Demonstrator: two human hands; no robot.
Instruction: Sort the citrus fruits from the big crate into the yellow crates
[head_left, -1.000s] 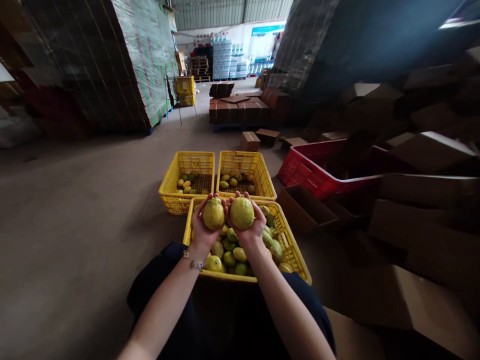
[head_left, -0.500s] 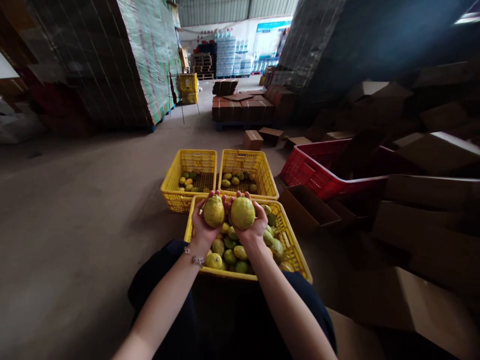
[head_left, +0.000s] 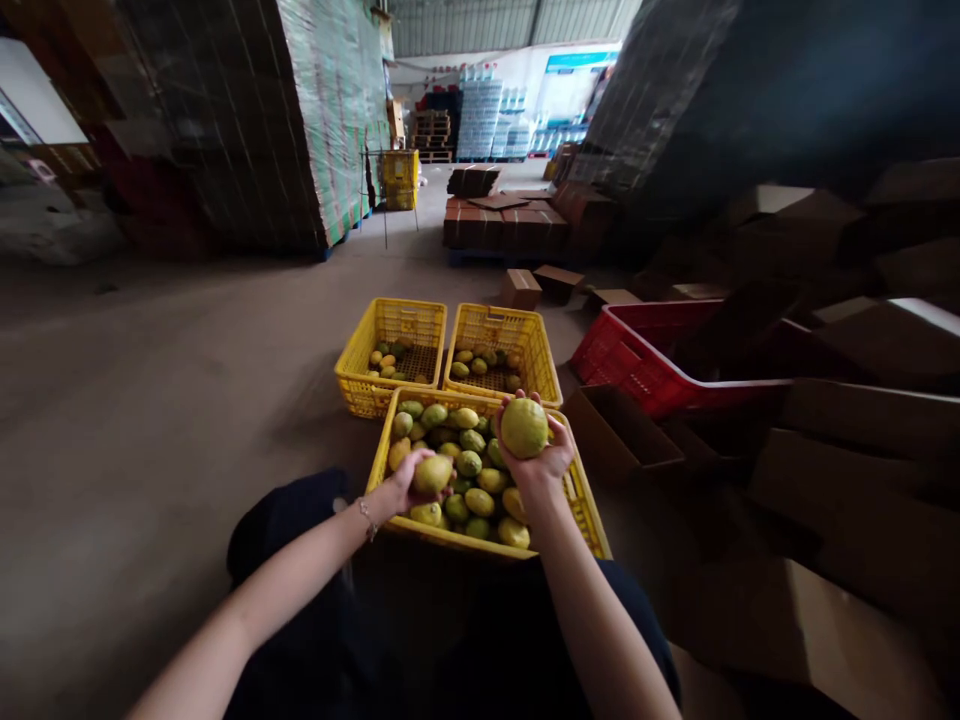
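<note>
My left hand (head_left: 405,485) is closed round a yellow-green citrus fruit (head_left: 433,475), low over the near left part of a yellow plastic crate (head_left: 450,541). Higher up, over the crate's right side, my right hand (head_left: 553,462) grips a larger, rounder citrus fruit (head_left: 524,428) with its fingers curled behind it. Many yellow and green fruits (head_left: 469,463) of the same sort fill the crate below both hands. My right hand and forearm hide some of them.
Behind stand a left yellow crate (head_left: 349,372) and a right yellow crate (head_left: 550,365), each with several fruits. A red crate (head_left: 637,365), an open cardboard box (head_left: 622,430) and piled cartons lie to the right. Wrapped pallets (head_left: 337,110) rise at the back left.
My hands have moved apart. The left has lowered with its fruit towards the crate's near left, while the right has shifted slightly right, still holding its fruit. The view has turned a little left.
</note>
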